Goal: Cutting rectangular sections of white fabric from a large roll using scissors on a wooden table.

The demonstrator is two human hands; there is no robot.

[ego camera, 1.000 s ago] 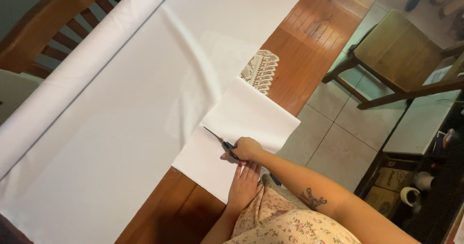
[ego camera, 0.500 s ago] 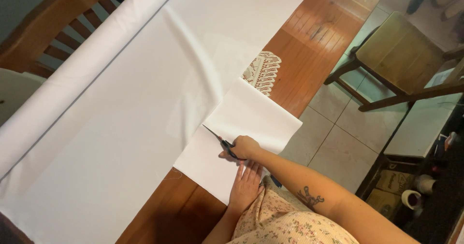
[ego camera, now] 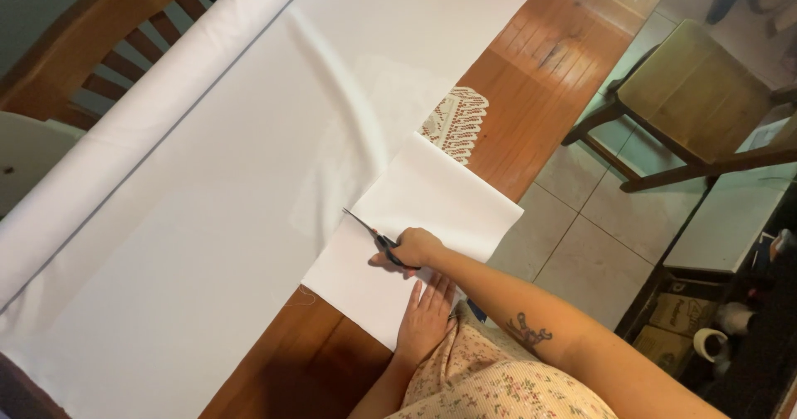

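A wide sheet of white fabric (ego camera: 216, 195) lies spread over a wooden table (ego camera: 548, 54), unrolled from a bolt (ego camera: 141, 112) along the far side. My right hand (ego camera: 415, 247) is shut on dark scissors (ego camera: 369, 232) whose blades point into a cut in the fabric. A partly cut flap of fabric (ego camera: 423, 211) lies on the near side of the cut. My left hand (ego camera: 425, 319) rests flat on that flap near the table's edge, fingers spread.
A white lace doily (ego camera: 457, 120) lies on the table beside the flap. A wooden chair (ego camera: 91, 46) stands at the far left, another chair (ego camera: 697, 95) on the tiled floor at right. Boxes and a cup (ego camera: 706, 344) sit low at right.
The scissors and my right hand have barely shifted along the cut. My left hand stays flat on the flap.
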